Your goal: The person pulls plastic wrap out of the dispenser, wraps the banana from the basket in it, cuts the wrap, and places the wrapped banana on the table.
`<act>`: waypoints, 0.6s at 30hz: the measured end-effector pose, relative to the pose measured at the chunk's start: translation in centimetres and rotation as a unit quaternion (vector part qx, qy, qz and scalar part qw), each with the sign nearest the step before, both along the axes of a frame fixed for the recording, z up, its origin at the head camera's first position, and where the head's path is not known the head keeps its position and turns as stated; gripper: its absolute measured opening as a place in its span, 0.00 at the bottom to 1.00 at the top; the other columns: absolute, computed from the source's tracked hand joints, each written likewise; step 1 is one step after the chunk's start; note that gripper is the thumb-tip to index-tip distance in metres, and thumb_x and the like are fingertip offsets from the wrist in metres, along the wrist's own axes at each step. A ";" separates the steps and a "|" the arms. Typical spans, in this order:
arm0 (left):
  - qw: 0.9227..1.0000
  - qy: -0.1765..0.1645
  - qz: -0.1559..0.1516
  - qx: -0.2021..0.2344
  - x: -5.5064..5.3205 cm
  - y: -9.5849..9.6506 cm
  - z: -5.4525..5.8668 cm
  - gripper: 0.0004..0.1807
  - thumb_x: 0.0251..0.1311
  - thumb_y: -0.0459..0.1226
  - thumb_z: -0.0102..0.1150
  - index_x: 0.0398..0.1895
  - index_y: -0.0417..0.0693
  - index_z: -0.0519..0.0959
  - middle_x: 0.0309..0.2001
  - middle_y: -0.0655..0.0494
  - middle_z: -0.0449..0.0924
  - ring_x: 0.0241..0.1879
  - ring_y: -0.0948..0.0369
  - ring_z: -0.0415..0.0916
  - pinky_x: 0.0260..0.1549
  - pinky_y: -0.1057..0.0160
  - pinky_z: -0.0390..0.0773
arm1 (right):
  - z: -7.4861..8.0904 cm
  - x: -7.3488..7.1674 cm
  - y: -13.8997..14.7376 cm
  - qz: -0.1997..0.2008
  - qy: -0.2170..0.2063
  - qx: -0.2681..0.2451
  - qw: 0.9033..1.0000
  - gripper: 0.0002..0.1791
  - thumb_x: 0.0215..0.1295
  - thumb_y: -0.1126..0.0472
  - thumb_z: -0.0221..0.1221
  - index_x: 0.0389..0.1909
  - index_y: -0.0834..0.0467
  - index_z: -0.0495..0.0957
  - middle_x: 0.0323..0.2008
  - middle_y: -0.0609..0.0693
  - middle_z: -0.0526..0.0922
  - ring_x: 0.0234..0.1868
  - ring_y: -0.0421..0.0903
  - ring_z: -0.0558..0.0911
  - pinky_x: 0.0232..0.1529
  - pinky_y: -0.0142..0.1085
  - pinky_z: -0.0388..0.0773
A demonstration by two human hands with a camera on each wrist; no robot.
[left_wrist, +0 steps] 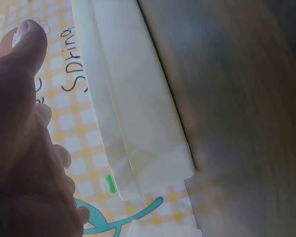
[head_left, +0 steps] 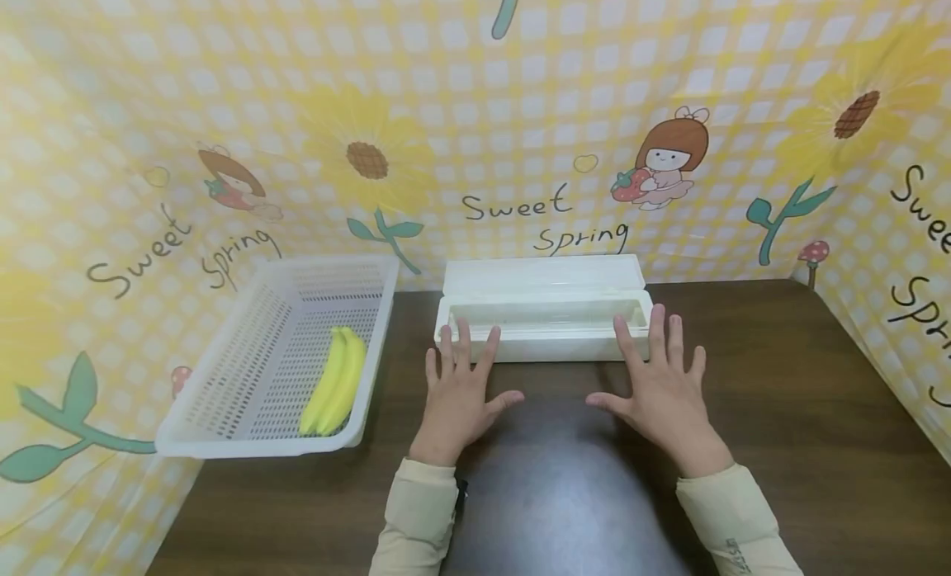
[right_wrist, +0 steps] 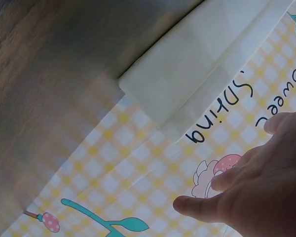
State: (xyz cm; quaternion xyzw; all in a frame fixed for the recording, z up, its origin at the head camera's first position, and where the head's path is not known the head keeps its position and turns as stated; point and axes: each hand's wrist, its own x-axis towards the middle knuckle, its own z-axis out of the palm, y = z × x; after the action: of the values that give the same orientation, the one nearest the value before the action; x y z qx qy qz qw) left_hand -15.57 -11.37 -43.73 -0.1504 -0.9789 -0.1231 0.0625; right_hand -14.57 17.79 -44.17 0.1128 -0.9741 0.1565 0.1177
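While the left hand [head_left: 456,404] and right hand [head_left: 667,404] are spread, fingers [head_left: 657,337] apart, both are placed near the front of a white box [head_left: 550,350]; whether it is touched cannot be told. The box is set on a dark table [head_left: 810,444], its lid [head_left: 542,275] opened at the back. To the left, bananas [head_left: 334,384] are held in a white basket [head_left: 253,450]. Behind, a yellow checked cloth [head_left: 483,89] is hung.

The print [head_left: 735,554] on the right sleeve [head_left: 724,503] is too small to read; the head view's bottom edge crops both sleeves [head_left: 416,514]. Fingers [head_left: 464,343] hide bits of the box [head_left: 550,350]. Both wrist views cut off the box and blur the counter [left_wrist: 241,123].
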 end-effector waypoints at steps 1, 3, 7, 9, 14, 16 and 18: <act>1.000 0.000 -0.003 -0.002 0.0 0.1 0.0 0.54 0.60 0.67 0.57 0.83 0.62 0.44 0.80 0.36 0.32 0.77 0.39 0.25 0.69 0.32 0.37 | 0.0 0.0 -0.1 -0.001 0.001 0.002 1.000 0.66 0.51 0.27 0.68 0.82 0.47 0.41 0.78 0.62 0.22 0.77 0.66 0.28 0.60 0.79 0.40; 1.000 -0.002 -0.006 -0.012 0.1 0.3 0.1 0.54 0.60 0.68 0.56 0.83 0.62 0.43 0.80 0.37 0.31 0.77 0.39 0.25 0.70 0.33 0.37 | 0.1 -0.1 -0.2 0.000 0.005 0.003 1.000 0.66 0.50 0.27 0.68 0.82 0.48 0.42 0.78 0.64 0.24 0.77 0.67 0.29 0.60 0.79 0.40; 0.999 0.013 -0.005 -0.030 0.1 0.8 0.0 0.55 0.59 0.68 0.58 0.83 0.62 0.45 0.80 0.37 0.34 0.77 0.39 0.28 0.70 0.33 0.39 | 0.1 -0.2 -0.5 0.004 0.015 0.007 1.000 0.66 0.50 0.26 0.67 0.82 0.47 0.42 0.78 0.66 0.28 0.77 0.69 0.32 0.59 0.80 0.41; 0.999 0.022 -0.006 -0.038 0.1 1.1 -0.2 0.55 0.58 0.68 0.58 0.83 0.63 0.45 0.80 0.37 0.35 0.77 0.39 0.29 0.69 0.33 0.41 | -0.1 -0.3 -0.6 0.005 0.020 0.008 1.000 0.66 0.50 0.26 0.67 0.82 0.47 0.43 0.78 0.67 0.30 0.76 0.69 0.33 0.59 0.80 0.41; 0.997 0.043 -0.032 -0.051 0.4 1.9 -0.9 0.56 0.57 0.70 0.56 0.83 0.63 0.44 0.80 0.37 0.33 0.77 0.39 0.28 0.69 0.32 0.43 | -0.9 -0.1 -0.4 0.002 0.031 0.027 0.999 0.66 0.49 0.23 0.64 0.82 0.47 0.42 0.78 0.69 0.33 0.76 0.70 0.34 0.59 0.79 0.42; 0.995 0.066 -0.040 -0.059 0.4 2.2 -1.1 0.57 0.56 0.71 0.55 0.83 0.63 0.43 0.80 0.37 0.33 0.77 0.40 0.28 0.69 0.32 0.44 | -1.3 -0.1 -0.4 0.002 0.049 0.037 0.998 0.66 0.50 0.19 0.58 0.82 0.46 0.42 0.78 0.69 0.34 0.77 0.69 0.33 0.60 0.79 0.43; 0.992 0.095 -0.044 -0.065 0.3 2.3 -1.1 0.58 0.55 0.72 0.54 0.83 0.63 0.41 0.80 0.38 0.32 0.78 0.40 0.27 0.70 0.34 0.43 | -1.6 -0.3 -0.4 0.005 0.078 0.041 0.996 0.65 0.50 0.14 0.49 0.82 0.46 0.41 0.78 0.68 0.33 0.77 0.68 0.32 0.61 0.78 0.43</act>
State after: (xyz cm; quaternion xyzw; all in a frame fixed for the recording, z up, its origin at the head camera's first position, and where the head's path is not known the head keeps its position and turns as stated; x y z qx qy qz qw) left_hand -15.28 -9.11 -44.81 -0.2084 -0.9669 -0.0475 0.1395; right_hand -14.85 17.42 -45.80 0.1340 -0.9670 0.1081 0.1880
